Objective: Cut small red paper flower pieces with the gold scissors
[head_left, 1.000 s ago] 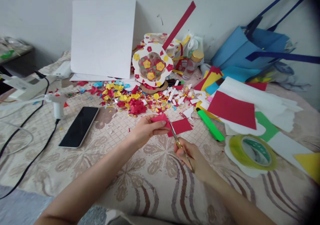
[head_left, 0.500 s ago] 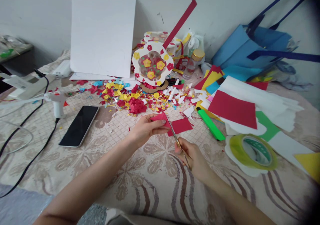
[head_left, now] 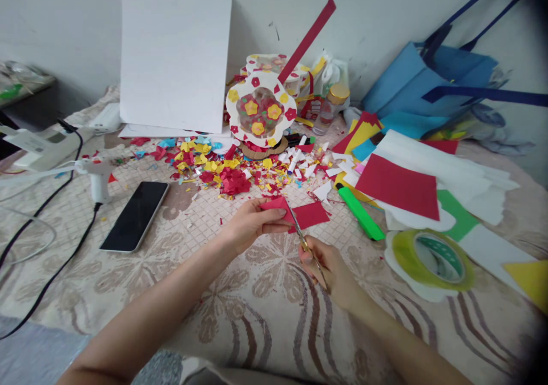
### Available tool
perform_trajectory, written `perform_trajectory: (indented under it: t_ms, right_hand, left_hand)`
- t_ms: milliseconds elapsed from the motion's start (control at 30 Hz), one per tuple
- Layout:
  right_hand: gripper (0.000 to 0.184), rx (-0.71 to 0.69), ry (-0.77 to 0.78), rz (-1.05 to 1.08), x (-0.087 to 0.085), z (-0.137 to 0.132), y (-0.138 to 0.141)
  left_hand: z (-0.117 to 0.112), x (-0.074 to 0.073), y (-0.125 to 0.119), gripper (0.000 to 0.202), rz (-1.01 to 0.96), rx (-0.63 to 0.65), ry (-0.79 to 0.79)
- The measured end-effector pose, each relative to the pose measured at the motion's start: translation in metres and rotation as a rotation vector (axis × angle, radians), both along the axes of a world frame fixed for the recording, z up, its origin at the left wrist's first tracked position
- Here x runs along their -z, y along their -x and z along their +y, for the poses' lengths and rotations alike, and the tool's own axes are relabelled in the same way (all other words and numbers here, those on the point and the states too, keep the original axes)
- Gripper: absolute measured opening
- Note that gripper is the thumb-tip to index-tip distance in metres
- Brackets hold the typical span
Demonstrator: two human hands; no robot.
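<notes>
Between the thumb and fingers of my left hand [head_left: 252, 222] is a small piece of red paper [head_left: 275, 204], held above the table. My right hand [head_left: 325, 265] is closed around the handles of a pair of scissors [head_left: 298, 229], whose blades point up and away along the right edge of that paper. Whether the blades are parted I cannot tell. Just behind them a red paper rectangle [head_left: 312, 215] lies flat on the cloth. Beyond my hands spreads a heap of red, yellow, blue and white paper scraps [head_left: 233, 181].
A flower-decorated paper lantern [head_left: 261, 111] stands at the back beside a white board [head_left: 175, 65]. On the left lie a phone [head_left: 135, 216] and a glue gun [head_left: 99, 182] with cables. To the right are a green marker [head_left: 359, 211], a tape roll [head_left: 432, 259], coloured sheets [head_left: 398, 185] and a blue bag [head_left: 428, 82].
The red paper in my left hand has shifted very slightly down and right, and its angle at the scissor blades differs a little. Both hands keep their hold.
</notes>
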State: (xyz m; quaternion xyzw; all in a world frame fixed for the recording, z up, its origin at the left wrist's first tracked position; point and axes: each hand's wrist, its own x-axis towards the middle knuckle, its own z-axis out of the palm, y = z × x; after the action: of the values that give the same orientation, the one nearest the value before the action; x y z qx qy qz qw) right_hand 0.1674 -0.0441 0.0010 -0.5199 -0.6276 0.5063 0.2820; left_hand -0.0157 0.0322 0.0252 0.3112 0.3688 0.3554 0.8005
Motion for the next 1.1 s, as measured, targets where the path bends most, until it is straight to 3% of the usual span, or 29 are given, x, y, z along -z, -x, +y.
perform_trajectory:
  t_ms: [233,400,500,633,767,867,1100]
  right_hand:
    - [0.038,0.053,0.097,0.030,0.003,-0.002,0.006]
    - [0.045,0.156,0.201,0.226,0.004,-0.002,0.008]
    - [0.045,0.237,0.165,0.297,-0.001,0.003,0.003]
    - [0.031,0.329,0.051,0.177,-0.010,0.010,-0.005]
    - [0.028,0.332,0.003,0.095,-0.016,0.013,-0.007]
    - [0.026,0.306,0.019,0.089,-0.017,0.012,-0.005]
    - [0.018,0.337,-0.089,0.063,-0.016,0.011,-0.004]
  left_hand:
    - [0.000,-0.001,-0.001,0.016,0.014,-0.014,0.009]
    - [0.000,-0.001,-0.001,0.020,0.050,-0.019,-0.015]
    - [-0.002,0.000,-0.001,0.023,0.141,-0.006,-0.070]
    - [-0.005,0.002,-0.003,0.024,0.238,0.110,-0.122]
    - [-0.012,0.005,-0.008,0.019,0.290,0.257,-0.158]
    - [-0.017,0.008,-0.012,0.018,0.342,0.299,-0.185]
    - [-0.012,0.007,-0.009,0.040,0.181,0.284,-0.079]
